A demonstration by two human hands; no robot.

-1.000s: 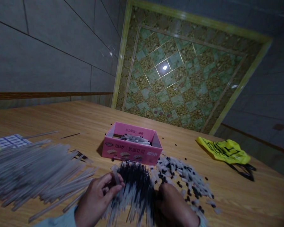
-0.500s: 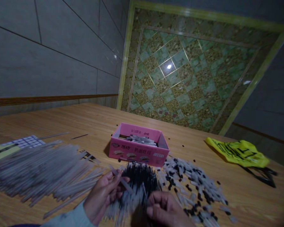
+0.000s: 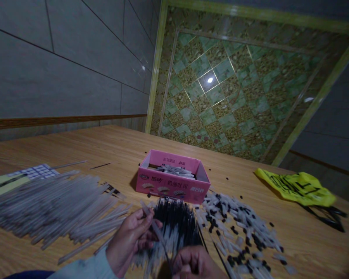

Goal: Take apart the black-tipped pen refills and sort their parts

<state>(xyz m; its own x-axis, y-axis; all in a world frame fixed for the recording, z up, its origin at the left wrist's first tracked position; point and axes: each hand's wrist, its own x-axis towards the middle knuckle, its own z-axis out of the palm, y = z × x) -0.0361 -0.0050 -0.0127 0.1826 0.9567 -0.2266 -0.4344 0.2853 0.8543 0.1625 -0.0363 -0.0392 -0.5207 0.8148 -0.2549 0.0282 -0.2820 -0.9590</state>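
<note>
My left hand is closed on a translucent plastic tube, pinched between thumb and fingers and slanting down to the right. My right hand, low in the view, grips a thin dark rod. The rod's upper end meets the tube's lower end; whether it is inside the tube I cannot tell. Behind and between the hands lies a dense bundle of thin black sticks with pale lower parts. Left of my left hand is a wide pile of long clear tubes.
A pink open box with pale sticks inside stands behind the bundle. Short clear pieces and black caps lie scattered at right. A yellow bag with black straps rests farther right. A checked notebook lies far left on the wooden table.
My right hand has moved left and down, bringing the thin rod to the lower end of the tube in my left hand. The view has shifted slightly.
</note>
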